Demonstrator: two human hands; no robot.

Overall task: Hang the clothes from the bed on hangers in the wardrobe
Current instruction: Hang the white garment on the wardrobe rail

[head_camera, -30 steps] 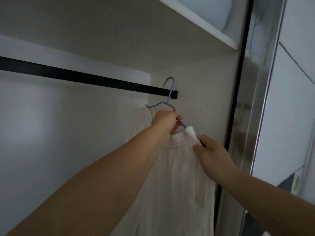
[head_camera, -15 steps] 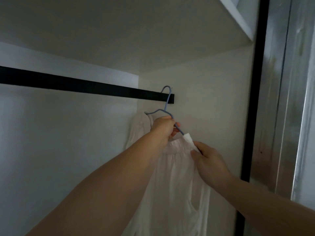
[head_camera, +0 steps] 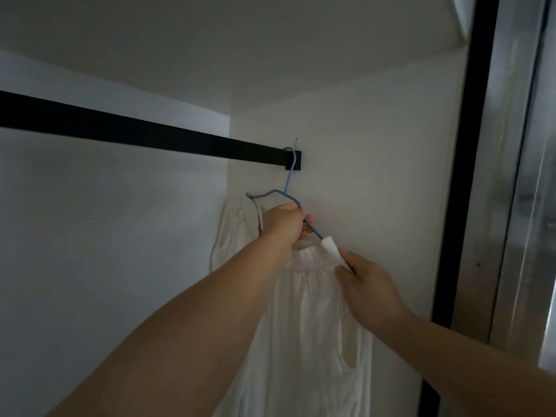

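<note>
A blue hanger (head_camera: 288,182) has its hook over the right end of the black wardrobe rail (head_camera: 135,135), close to the side wall. A white garment (head_camera: 304,320) hangs from it, gathered at the top. My left hand (head_camera: 284,222) grips the hanger's shoulder just below the hook. To the right and lower, my right hand (head_camera: 365,281) pinches the garment's top edge at the hanger's right arm. The left arm covers part of the cloth.
The wardrobe's white back wall (head_camera: 105,236) and side wall (head_camera: 376,176) enclose the corner, with a shelf underside (head_camera: 210,40) above. A black door frame (head_camera: 463,176) and a shiny sliding door (head_camera: 517,206) stand at the right.
The hanger's hook went from just in front of the rail to over its right end. Both hands kept their grips, and my view turned further into the wardrobe.
</note>
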